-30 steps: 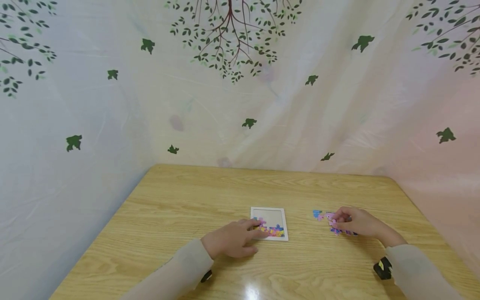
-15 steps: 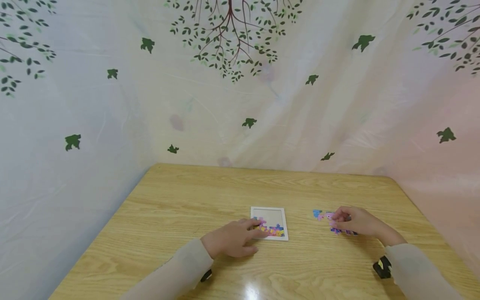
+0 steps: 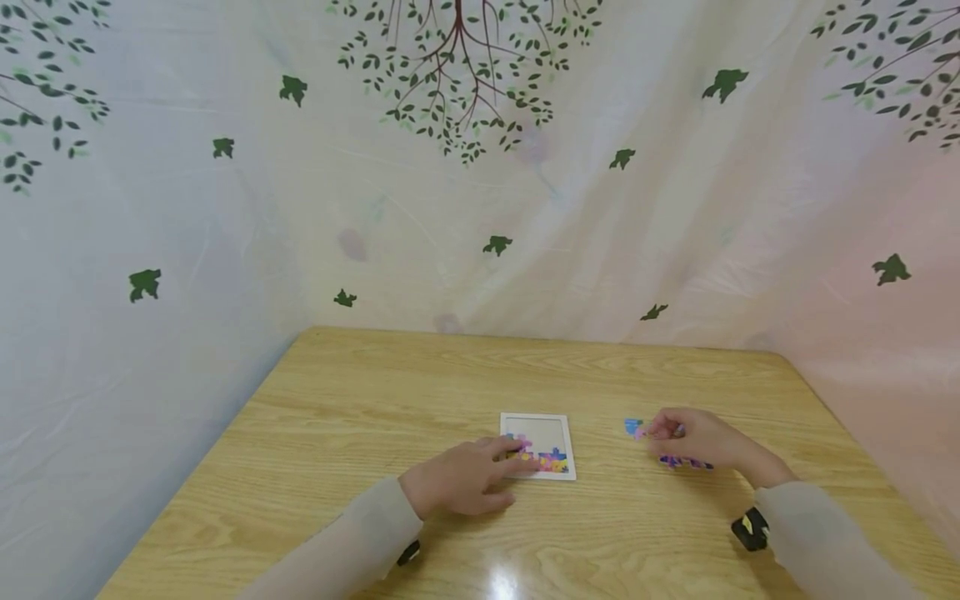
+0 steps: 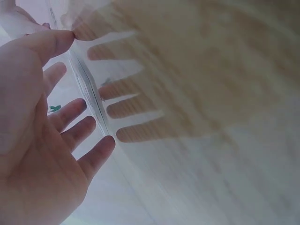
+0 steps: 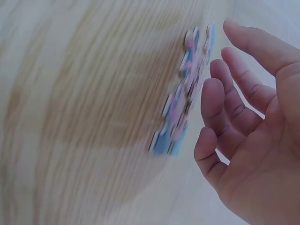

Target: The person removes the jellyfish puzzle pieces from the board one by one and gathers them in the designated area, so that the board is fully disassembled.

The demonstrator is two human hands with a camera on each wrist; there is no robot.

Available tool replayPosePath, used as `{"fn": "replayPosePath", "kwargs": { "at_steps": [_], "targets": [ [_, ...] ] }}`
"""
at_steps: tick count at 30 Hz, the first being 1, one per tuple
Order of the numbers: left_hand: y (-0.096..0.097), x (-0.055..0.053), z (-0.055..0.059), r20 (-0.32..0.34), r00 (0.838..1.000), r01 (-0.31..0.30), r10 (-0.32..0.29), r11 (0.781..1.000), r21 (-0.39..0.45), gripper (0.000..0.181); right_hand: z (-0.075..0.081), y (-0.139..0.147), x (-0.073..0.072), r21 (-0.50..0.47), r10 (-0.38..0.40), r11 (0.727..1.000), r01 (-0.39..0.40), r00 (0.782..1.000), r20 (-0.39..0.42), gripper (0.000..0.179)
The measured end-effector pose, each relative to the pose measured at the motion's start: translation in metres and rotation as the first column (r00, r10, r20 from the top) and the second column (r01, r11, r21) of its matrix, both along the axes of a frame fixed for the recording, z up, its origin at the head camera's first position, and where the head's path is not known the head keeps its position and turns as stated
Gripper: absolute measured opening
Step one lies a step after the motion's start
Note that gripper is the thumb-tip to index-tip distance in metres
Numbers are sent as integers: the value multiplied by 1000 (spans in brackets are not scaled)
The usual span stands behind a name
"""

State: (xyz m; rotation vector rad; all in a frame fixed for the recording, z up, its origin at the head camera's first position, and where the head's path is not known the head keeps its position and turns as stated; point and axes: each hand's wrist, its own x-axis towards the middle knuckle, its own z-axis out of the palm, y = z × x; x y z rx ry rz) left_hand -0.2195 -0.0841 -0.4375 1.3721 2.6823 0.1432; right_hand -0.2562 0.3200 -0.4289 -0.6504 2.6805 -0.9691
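A square white puzzle frame (image 3: 572, 450) lies on the table, its lower part filled with colourful jigsaw pieces (image 3: 553, 461). My left hand (image 3: 459, 479) rests at the frame's left side, fingers stretched over the lower pieces and hiding some. In the left wrist view, that hand's fingers (image 4: 75, 110) are spread. Over a cluster of loose jigsaw pieces on the right hovers my right hand (image 3: 697, 437). A blue-and-pink piece (image 3: 633, 427) shows beyond its fingertips, and dark purple pieces (image 3: 686, 462) show below it. In the right wrist view, the fingers are loosely bent beside the puzzle pieces (image 5: 176, 110), with nothing visible between them.
The wood-grain table (image 3: 375, 392) reaches back to a pale curtain (image 3: 420, 208) printed with leaves and branches. Black wrist devices (image 3: 751, 529) sit under both sleeves. A bright light reflection lies near the table's front.
My right hand has shifted slightly left over the loose pieces, covering the pink ones and uncovering more of the purple row. The left hand and the frame stay in place.
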Motion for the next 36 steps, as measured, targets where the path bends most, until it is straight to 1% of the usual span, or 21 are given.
{"fn": "replayPosePath", "kwargs": {
  "at_steps": [5, 10, 14, 18, 23, 30, 36],
  "targets": [
    [1, 4, 0, -23, 999, 34, -34, 999, 11, 57, 3, -12, -1, -8, 23, 1000, -23, 1000, -5, 21],
    [4, 8, 2, -93, 991, 101, -100, 995, 3, 55, 4, -26, -3, -14, 47, 999, -47, 999, -5, 20],
    [5, 10, 3, -130, 985, 116, -117, 993, -15, 54, 3, -41, -8, -13, 60, 998, -60, 998, -3, 21],
    [5, 11, 2, -136, 983, 116, -120, 993, -37, 54, 2, -56, -13, -21, 79, 997, -79, 997, -3, 21],
    [5, 11, 2, -144, 982, 120, -125, 992, -41, 53, 2, -76, -18, -37, 111, 993, -110, 994, 12, 21],
    [5, 11, 1, -110, 987, 111, -114, 993, -30, 53, 4, -105, -22, -48, 151, 988, -149, 988, 30, 18],
    [5, 12, 2, -107, 988, 111, -114, 993, -31, 54, 1, -130, -26, -31, 199, 980, -198, 980, 19, 18]
  ]
}}
